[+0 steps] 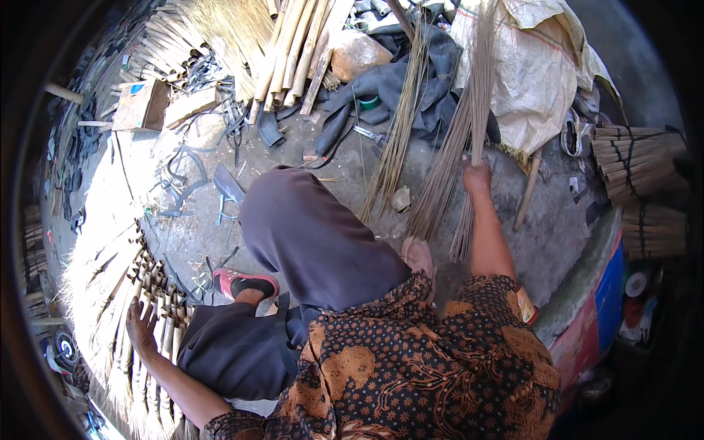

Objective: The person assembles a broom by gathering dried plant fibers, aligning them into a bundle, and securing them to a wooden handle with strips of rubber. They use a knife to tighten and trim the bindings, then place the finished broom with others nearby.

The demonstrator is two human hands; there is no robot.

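My right hand (pixel 477 178) is closed around a bundle of long, thin brown sticks (pixel 480 95), held out ahead with most of its length beyond the fist. Beside it, more loose thin sticks (pixel 444 172) slant down to the ground near my foot, and a yellower bunch (pixel 402 110) lies further left. At lower left my left hand (pixel 141 330) has its fingers spread and holds nothing. It rests on or just above a row of brooms with bamboo handles (pixel 158 290) and pale bristles; contact is hard to tell.
Bamboo poles (pixel 301 51) and a stone (pixel 359 55) lie ahead, near dark rubber scraps (pixel 381 92). A white sack (pixel 532 81) stands far right, with tied stick bundles (pixel 634 161) beside it. A blade (pixel 228 183) and a cardboard box (pixel 141 106) are at left.
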